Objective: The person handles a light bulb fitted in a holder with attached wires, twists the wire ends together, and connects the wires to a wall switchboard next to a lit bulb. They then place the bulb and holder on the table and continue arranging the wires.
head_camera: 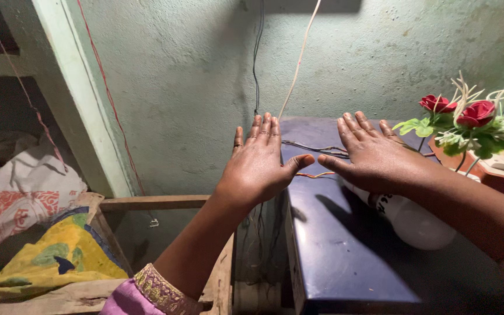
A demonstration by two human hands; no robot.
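White bottle lies partly hidden under right hand.

- The dark blue box is a glossy, rectangular thing with a flat top, standing against the pale green wall.
- The white bottle lies on its side on the box top, toward its right edge, partly hidden.
- Thin wires cross the box's far end.

rough pale green wall, hanging wires, wooden frame, dim light
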